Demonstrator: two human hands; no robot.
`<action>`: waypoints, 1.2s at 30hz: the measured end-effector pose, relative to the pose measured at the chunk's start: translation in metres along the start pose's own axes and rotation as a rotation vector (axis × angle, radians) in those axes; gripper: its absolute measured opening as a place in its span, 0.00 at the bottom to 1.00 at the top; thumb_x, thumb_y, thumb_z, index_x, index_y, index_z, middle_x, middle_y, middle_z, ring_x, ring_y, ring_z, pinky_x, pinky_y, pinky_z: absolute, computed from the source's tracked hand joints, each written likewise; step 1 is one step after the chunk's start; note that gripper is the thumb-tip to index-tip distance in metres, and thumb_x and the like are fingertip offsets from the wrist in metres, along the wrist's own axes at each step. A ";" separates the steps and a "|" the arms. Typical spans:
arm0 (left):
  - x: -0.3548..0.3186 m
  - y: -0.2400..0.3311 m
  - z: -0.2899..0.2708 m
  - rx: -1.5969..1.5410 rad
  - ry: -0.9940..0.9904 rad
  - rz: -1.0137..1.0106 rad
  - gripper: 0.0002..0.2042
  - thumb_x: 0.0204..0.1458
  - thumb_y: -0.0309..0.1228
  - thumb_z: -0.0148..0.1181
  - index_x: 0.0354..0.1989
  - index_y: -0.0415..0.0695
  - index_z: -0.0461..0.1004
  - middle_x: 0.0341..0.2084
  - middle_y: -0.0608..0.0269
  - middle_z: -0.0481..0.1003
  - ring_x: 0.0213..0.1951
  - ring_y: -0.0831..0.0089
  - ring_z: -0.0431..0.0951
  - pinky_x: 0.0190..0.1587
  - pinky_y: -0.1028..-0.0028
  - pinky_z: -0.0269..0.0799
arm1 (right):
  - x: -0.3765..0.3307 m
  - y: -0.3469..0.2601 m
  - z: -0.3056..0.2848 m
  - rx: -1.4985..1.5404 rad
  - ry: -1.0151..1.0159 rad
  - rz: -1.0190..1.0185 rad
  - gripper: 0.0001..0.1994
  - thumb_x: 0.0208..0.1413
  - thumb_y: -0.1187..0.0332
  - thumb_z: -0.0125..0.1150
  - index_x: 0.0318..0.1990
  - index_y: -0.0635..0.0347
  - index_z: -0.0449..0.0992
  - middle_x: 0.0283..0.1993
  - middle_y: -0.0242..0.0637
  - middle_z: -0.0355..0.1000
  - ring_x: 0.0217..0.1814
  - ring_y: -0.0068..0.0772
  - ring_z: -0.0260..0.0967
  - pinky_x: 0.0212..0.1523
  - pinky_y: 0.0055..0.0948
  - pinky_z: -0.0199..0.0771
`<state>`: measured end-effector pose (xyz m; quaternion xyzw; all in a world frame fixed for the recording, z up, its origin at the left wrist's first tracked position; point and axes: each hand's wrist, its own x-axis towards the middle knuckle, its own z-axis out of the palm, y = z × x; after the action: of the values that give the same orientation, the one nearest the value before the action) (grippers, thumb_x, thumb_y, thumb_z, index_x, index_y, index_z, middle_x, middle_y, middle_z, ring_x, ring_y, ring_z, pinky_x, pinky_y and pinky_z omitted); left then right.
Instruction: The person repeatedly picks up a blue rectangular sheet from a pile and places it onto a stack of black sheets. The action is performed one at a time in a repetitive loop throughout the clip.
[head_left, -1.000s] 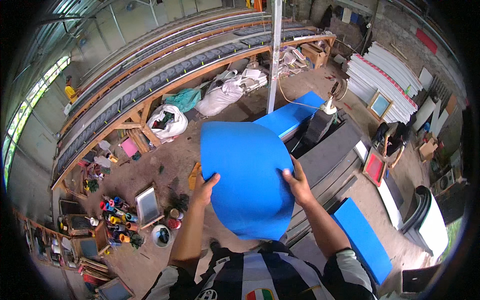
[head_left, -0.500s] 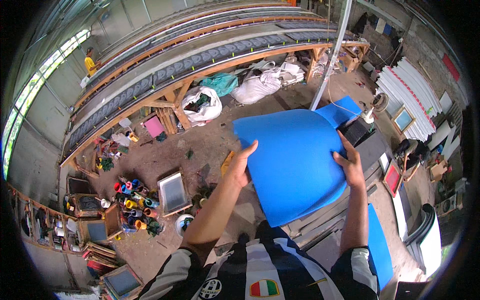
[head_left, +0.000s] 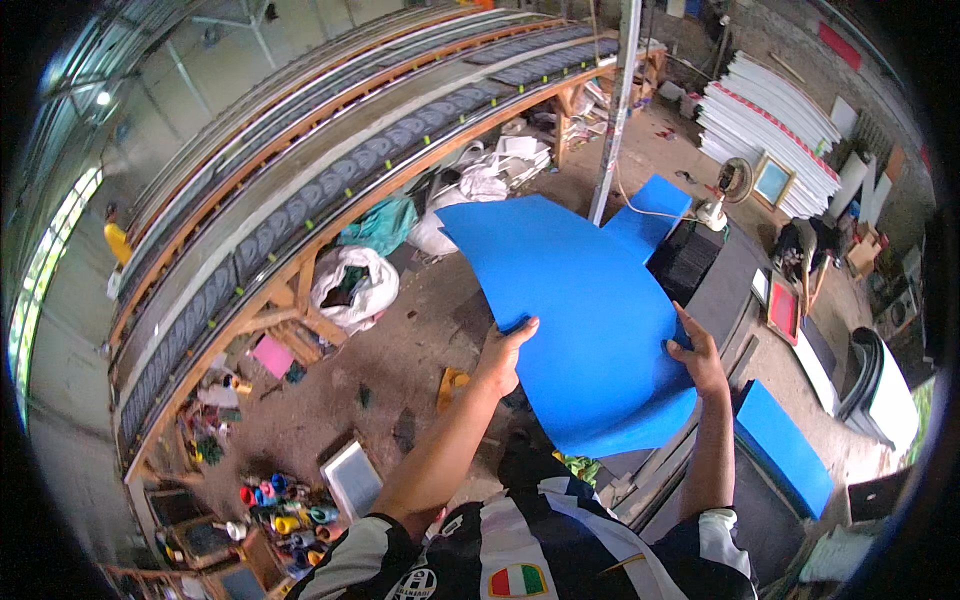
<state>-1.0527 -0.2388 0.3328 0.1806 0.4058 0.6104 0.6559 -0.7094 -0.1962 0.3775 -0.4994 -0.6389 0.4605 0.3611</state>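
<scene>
"You hold the blue sheet (head_left: 590, 320) in the air before your shirt (head_left: 500, 535)."
"And your fingers?"
"Clamped on it: your left hand (head_left: 505, 360) at its left edge, your right hand (head_left: 699, 356) at its right, thumbs on top, other fingers mostly hidden."
"Your containers?"
"The white sack (head_left: 377, 288) under the table's (head_left: 402, 176) near edge holds dark material (head_left: 345, 287); the coloured pots (head_left: 286, 524) off the table's left end are too small to read inside."
"Your room?"
"Bare floor (head_left: 420, 325) lies between your sheet's left edge and the table; dark slabs (head_left: 732, 308) lie past its right."
</scene>
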 end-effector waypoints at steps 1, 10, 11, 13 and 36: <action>0.013 0.005 -0.002 -0.031 -0.021 -0.008 0.29 0.53 0.36 0.73 0.62 0.46 0.70 0.56 0.62 0.73 0.56 0.63 0.73 0.57 0.55 0.72 | 0.009 0.002 0.000 0.088 -0.011 0.018 0.39 0.52 0.69 0.69 0.72 0.68 0.60 0.69 0.44 0.66 0.72 0.38 0.59 0.74 0.36 0.52; 0.121 0.054 0.023 -0.226 -0.275 -0.417 0.29 0.59 0.47 0.65 0.62 0.42 0.68 0.50 0.55 0.78 0.45 0.59 0.82 0.46 0.55 0.81 | -0.015 0.115 0.002 0.377 0.236 0.469 0.47 0.45 0.48 0.78 0.65 0.73 0.65 0.63 0.52 0.70 0.65 0.49 0.65 0.69 0.46 0.59; 0.137 0.055 0.020 -0.192 -0.281 -0.433 0.28 0.59 0.47 0.65 0.62 0.41 0.69 0.50 0.55 0.78 0.46 0.59 0.81 0.46 0.56 0.81 | -0.026 0.125 0.012 0.345 0.234 0.460 0.47 0.45 0.44 0.77 0.64 0.73 0.66 0.62 0.51 0.70 0.65 0.47 0.65 0.67 0.45 0.61; 0.168 0.057 0.016 -0.155 -0.304 -0.441 0.28 0.60 0.46 0.65 0.61 0.41 0.69 0.49 0.55 0.78 0.45 0.59 0.81 0.46 0.56 0.81 | -0.051 0.144 0.028 0.344 0.306 0.546 0.48 0.46 0.42 0.75 0.64 0.73 0.66 0.61 0.50 0.70 0.63 0.46 0.66 0.65 0.44 0.62; 0.383 -0.057 -0.028 0.242 -0.664 -0.927 0.21 0.59 0.31 0.64 0.60 0.43 0.69 0.49 0.53 0.77 0.47 0.56 0.80 0.49 0.53 0.81 | -0.101 0.004 0.332 0.347 1.148 0.551 0.33 0.58 0.71 0.69 0.69 0.69 0.64 0.66 0.42 0.69 0.69 0.35 0.64 0.69 0.35 0.61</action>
<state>-1.0654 0.1058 0.1548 0.2395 0.2818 0.1194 0.9214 -0.9898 -0.3691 0.2691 -0.7454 -0.1101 0.2930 0.5886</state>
